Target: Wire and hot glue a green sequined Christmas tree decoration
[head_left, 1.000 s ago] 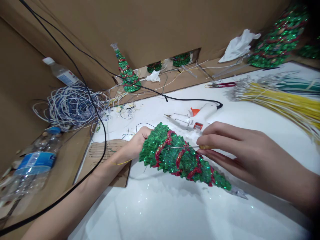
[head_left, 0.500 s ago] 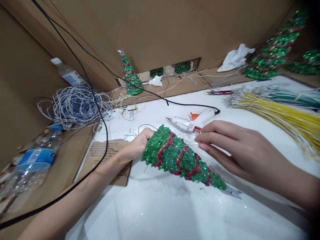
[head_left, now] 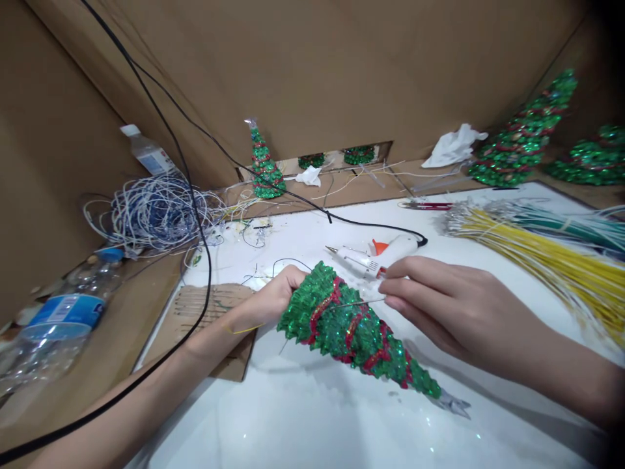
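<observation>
A green sequinned cone tree (head_left: pixel 356 329) with red garland lies tilted over the white table (head_left: pixel 312 417), its tip pointing lower right. My left hand (head_left: pixel 273 296) is closed on the tree's wide base. My right hand (head_left: pixel 439 306) pinches a thin metal needle-like tool (head_left: pixel 359 303) whose point rests against the tree's side. A white hot glue gun (head_left: pixel 378 254) lies just behind my right hand's fingers.
A black cable (head_left: pixel 195 215) crosses the left side to the glue gun. A tangle of white wire (head_left: pixel 151 212) and plastic bottles (head_left: pixel 58 319) sit left. Yellow and green wire bundles (head_left: pixel 547 247) lie right. Finished trees (head_left: pixel 520 140) stand along the cardboard wall, one small tree (head_left: pixel 265 166) at the back.
The view has tilted, so everything sits lower in frame. My right hand has drawn slightly toward the tree's base with the tool; the left hand keeps its grip.
</observation>
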Demonstrator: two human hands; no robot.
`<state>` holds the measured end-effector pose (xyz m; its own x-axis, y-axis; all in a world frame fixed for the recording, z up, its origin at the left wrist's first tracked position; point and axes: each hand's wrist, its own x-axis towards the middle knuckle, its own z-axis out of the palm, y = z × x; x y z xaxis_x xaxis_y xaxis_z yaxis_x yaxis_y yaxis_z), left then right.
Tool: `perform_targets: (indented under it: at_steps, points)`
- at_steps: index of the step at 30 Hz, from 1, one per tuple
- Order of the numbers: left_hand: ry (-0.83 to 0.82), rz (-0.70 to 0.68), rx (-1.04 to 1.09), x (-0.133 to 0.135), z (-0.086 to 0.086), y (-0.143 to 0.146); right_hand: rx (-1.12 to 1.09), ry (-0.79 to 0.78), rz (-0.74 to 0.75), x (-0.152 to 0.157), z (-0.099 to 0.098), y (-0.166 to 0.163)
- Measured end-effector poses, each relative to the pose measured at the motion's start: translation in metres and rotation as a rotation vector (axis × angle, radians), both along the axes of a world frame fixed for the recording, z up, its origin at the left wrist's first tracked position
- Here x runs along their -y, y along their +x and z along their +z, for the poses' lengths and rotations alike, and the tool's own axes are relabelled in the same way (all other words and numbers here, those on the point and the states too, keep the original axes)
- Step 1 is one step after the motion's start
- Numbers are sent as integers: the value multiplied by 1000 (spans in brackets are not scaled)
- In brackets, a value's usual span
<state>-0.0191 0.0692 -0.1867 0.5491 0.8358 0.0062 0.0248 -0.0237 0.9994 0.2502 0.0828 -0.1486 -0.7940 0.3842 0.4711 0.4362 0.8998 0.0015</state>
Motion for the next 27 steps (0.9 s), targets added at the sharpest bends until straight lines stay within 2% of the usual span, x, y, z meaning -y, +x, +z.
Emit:
perform_targets:
  at_steps: [9,17,23,27]
  points:
    - [23,-4,-19,-1,-6,-3,113,276,-14,2,-5,0]
    - [55,-12,10,0,-3,0,34,205,-20,2,-7,-4]
    - [56,-51,12,-1,-6,-3,90,229,-68,4,-12,1]
    - [68,-42,34,-3,-8,-4,66,175,-71,6,-11,-1]
